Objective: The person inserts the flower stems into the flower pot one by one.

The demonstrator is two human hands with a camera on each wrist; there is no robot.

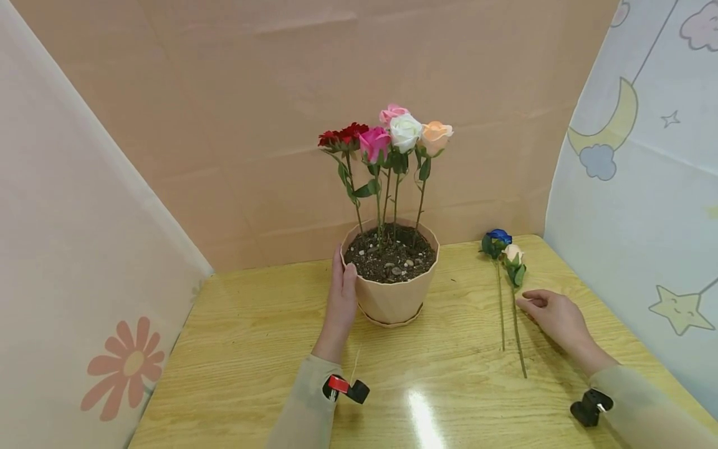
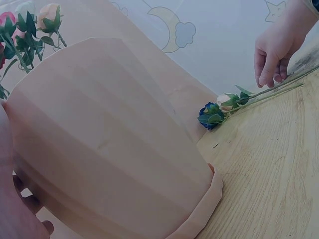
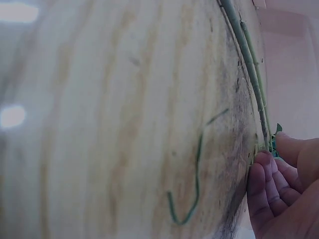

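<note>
A pale pink flower pot (image 1: pixel 395 299) filled with soil stands on a saucer. Artificial roses rise from it: magenta (image 1: pixel 374 144), white (image 1: pixel 405 132), peach (image 1: pixel 435 138) and light pink, beside red blooms (image 1: pixel 343 136). My left hand (image 1: pixel 342 296) holds the pot's left side, thumb near the rim; its fingers show partly behind the wall in the left wrist view. On the right, a cream rose (image 1: pixel 513 255) and a blue rose (image 1: pixel 497 240) lie on the table. My right hand (image 1: pixel 558 318) is at the cream rose's stem, its thumb and fingertips apart right beside it.
The wooden table (image 1: pixel 252 349) has a pinkish cloth backdrop (image 1: pixel 235 125) behind it. Printed cloths hang at left and right, the right one (image 1: pixel 628 206) close to my right arm. A thin green strand (image 3: pixel 198 169) shows on the table in the right wrist view.
</note>
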